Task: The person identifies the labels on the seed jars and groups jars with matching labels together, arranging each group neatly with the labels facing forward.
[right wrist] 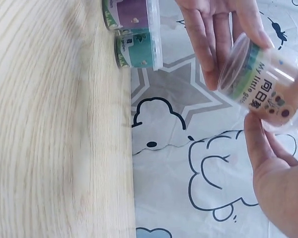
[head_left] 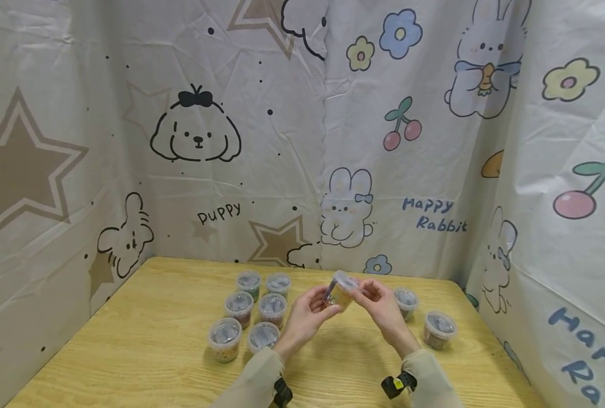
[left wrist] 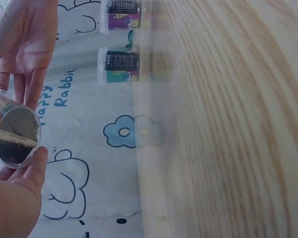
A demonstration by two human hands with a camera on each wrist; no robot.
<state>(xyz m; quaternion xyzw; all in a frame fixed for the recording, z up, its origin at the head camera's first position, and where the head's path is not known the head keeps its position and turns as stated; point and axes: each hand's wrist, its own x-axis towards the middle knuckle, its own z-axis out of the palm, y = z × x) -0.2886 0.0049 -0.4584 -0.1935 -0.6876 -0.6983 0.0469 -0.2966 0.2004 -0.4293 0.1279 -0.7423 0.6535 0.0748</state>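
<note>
Both hands hold one small clear plastic tub with a lid (head_left: 344,292) above the middle of the table, tilted over. My left hand (head_left: 310,314) grips it at the left near its base, as the left wrist view also shows. At its right side, by the lid, my right hand (head_left: 383,309) holds it with thumb and fingers. An orange label (right wrist: 275,94) with Chinese characters and "My little" lettering faces the right wrist camera. The round bottom (left wrist: 17,136) looks dark in the left wrist view.
Several similar lidded tubs stand in two columns left of the hands, one front tub (head_left: 225,340) with an orange label. Two more, a back tub (head_left: 406,303) and a nearer tub (head_left: 439,330), stand at the right. A printed cloth (head_left: 282,141) hangs behind the wooden table (head_left: 144,340).
</note>
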